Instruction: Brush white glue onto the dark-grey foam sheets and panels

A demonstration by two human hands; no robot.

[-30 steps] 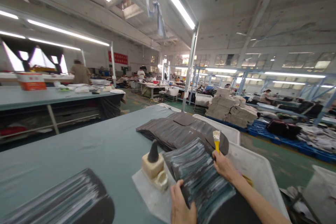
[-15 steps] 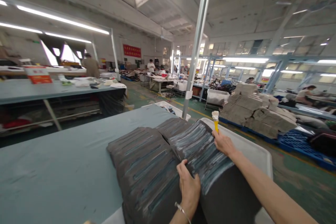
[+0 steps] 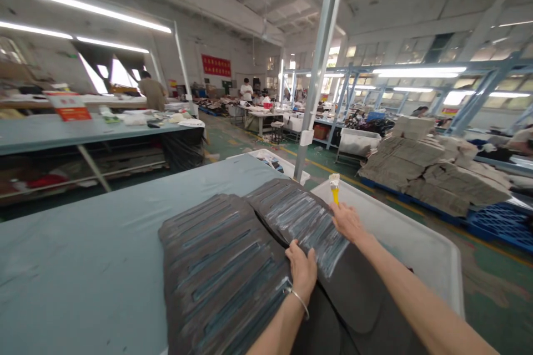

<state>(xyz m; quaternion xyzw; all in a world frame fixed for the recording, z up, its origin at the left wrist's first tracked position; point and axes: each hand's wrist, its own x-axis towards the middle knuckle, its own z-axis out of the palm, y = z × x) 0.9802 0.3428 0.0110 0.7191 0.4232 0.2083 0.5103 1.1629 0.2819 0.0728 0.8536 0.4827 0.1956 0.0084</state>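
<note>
Two fanned stacks of dark grey flat pieces with shiny streaks lie on the blue-grey table [image 3: 83, 266]. My left hand [image 3: 302, 269] presses on the near edge of the right stack [image 3: 302, 219], fingers closed over it, right beside the left stack [image 3: 216, 266]. My right hand [image 3: 347, 222] rests on the far side of that right stack and grips a yellow-handled brush [image 3: 334, 188] with its bristles pointing up.
A white plastic bin [image 3: 416, 244] stands at the table's right edge, a second one [image 3: 272, 161] behind a steel post [image 3: 320, 61]. Stacked grey material [image 3: 428, 172] sits on blue pallets to the right. Other tables with people stand at the left and back.
The view has swung left and up. The streaked stack under both hands has slid forward across the table next to the other stack. The glue pot seen a second ago is out of view.
</note>
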